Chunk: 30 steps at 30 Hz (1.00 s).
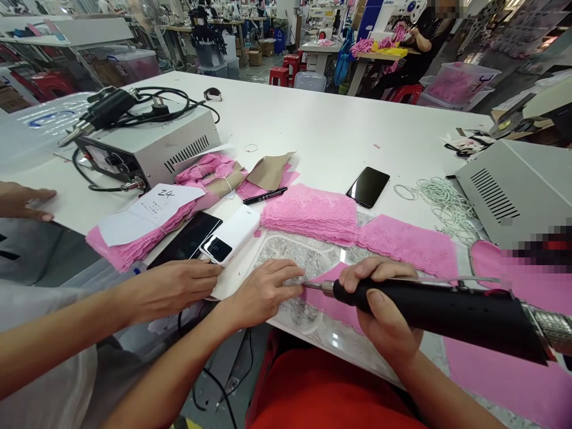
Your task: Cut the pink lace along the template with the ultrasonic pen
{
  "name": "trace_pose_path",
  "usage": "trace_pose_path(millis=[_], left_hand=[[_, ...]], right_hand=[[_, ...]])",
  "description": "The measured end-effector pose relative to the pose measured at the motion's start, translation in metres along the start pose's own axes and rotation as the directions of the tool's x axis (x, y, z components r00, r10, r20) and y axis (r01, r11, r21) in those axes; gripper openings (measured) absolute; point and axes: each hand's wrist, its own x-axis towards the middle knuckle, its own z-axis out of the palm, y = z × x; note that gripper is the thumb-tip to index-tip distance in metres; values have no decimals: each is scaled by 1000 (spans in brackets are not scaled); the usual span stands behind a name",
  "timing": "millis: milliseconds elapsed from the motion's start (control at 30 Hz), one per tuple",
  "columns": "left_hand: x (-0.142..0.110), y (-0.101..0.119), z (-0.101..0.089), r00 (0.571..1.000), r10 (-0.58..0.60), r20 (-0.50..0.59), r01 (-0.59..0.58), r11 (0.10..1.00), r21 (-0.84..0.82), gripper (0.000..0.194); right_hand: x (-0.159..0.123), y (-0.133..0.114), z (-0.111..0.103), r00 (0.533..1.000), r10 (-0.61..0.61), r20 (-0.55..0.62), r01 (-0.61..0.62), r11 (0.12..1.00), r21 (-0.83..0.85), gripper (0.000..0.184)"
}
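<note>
My right hand (388, 310) is wrapped round a thick black corded handpiece (447, 316) with a narrow metal tip pointing left. That tip reaches a pink fabric piece (333, 298) lying over a clear plastic sheet with a white lace-like pattern (290, 247). Beside the tip, my left hand (266, 292) rests with fingers stretched and apart, fingertips at the pink piece's left edge. Behind my hands lie a stack of pink lace pieces (308, 214) and another pink stack (409, 244). More pink fabric (509, 381) spreads at the lower right, partly under the handpiece.
At left, a co-worker's hand (174, 289) touches a white power bank (232, 235) by a dark tablet (187, 238). A grey box (156, 137) bears another black handpiece. A phone (369, 186), rubber bands (447, 205) and a second grey box (518, 190) stand rightward.
</note>
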Motion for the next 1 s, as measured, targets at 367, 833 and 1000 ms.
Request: trace_pose_path(millis=[367, 833, 1000], left_hand=[[3, 6, -14, 989, 85, -118, -79, 996, 49, 48], [47, 30, 7, 992, 120, 46, -125, 983, 132, 30], [43, 28, 7, 992, 110, 54, -117, 983, 143, 29]], right_hand=[[20, -24, -27, 964, -45, -261, 35, 999, -40, 13], [28, -10, -52, 922, -7, -386, -4, 1000, -28, 12], [28, -7, -49, 926, -6, -377, -8, 999, -36, 13]])
